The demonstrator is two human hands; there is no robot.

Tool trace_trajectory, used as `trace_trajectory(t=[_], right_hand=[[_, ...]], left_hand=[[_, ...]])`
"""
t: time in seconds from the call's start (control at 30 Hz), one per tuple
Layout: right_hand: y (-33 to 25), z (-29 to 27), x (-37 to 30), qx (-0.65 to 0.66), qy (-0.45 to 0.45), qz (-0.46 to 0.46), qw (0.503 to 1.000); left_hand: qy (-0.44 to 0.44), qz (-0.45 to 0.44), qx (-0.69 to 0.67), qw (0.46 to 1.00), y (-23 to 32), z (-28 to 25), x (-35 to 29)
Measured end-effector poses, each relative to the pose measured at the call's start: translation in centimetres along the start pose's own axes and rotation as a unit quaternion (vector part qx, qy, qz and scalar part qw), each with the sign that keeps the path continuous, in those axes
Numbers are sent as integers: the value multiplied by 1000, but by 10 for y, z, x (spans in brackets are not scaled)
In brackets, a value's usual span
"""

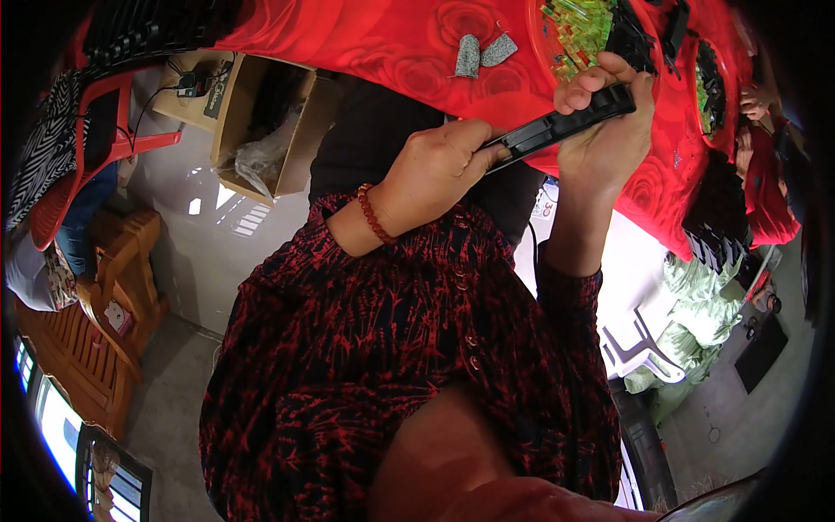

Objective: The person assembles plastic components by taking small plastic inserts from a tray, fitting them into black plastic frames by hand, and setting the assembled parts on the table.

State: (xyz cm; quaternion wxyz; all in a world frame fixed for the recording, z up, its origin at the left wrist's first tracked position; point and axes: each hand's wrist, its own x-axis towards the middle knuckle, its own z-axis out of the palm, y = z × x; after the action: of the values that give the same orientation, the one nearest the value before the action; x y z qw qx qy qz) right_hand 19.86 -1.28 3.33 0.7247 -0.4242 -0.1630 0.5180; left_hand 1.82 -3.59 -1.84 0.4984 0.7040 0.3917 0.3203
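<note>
I hold a long, flat black plastic strip (561, 124) in both hands above the edge of a table with a red rose-patterned cloth (383, 43). My left hand (435, 170) grips its near end, with a red bead bracelet (376, 216) on that wrist. My right hand (604, 130) wraps around its far end, thumb and fingers on top. Just beyond my right hand sits a red tray (539, 35) with several green-yellow clear plastic pieces (578, 30) and black parts (635, 39).
Two small grey fabric pieces (481, 54) lie on the cloth. An open cardboard box (261, 130) and a red plastic chair (96, 148) stand at left, with wooden furniture (96, 331) below. Another person's hand and red sleeve (765, 165) are at right, near white bags (704, 304).
</note>
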Motion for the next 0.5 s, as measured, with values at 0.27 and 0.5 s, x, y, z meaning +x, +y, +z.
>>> trace_trajectory(t=[0.27, 0.5], right_hand=[[3, -5, 1, 6, 2, 1, 1000], [6, 12, -9, -5, 49, 29, 998]], left_hand=[[-36, -30, -15, 999, 2, -3, 2], [-106, -155, -261, 947, 4, -13, 11]])
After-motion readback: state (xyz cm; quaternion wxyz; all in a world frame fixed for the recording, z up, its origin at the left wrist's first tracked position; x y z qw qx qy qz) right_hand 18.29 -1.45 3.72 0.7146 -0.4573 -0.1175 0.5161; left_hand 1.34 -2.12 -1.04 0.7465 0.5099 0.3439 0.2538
